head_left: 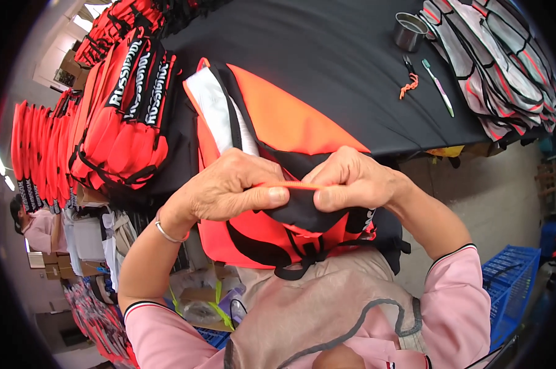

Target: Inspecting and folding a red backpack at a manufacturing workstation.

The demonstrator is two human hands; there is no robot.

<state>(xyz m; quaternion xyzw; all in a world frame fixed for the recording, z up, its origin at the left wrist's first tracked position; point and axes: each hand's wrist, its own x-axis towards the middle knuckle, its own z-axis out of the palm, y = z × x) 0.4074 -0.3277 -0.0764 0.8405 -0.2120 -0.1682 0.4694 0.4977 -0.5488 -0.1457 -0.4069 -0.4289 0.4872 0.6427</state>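
Black-covered surface [327,67], an orange-red bag [284,111] at its near edge, and two hands pinching the bag's orange edging [299,185].
The red bag pile [118,123] stands at left; the grey bag pile [512,67] at right is cut off by the picture's top. The held bag lies partly on the surface, partly against the person's apron [327,289], its middle hidden by the hands. Left hand [238,184] and right hand [357,181] each grasp the edging under the thumb, fingertips out of sight. Beyond are a metal cup [409,34], a toothbrush [439,89] and an orange-corded tool [409,77], its kind unclear.
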